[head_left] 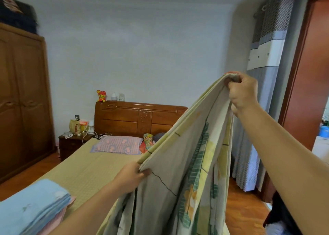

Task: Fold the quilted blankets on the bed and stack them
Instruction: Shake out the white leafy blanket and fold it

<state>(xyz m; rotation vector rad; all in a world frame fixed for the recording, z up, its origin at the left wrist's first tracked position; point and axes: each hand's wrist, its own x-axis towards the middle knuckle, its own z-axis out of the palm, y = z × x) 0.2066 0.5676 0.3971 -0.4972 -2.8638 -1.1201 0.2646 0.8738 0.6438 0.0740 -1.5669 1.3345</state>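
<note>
Quilted blanket [178,172] between both hands

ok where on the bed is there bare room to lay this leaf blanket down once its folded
The woven mat lies bare between the pink pillow at the headboard end and the blue-and-pink folded stack at the near corner. The bedside table is crowded. Both hands, left and right, grip the leaf blanket.
</note>
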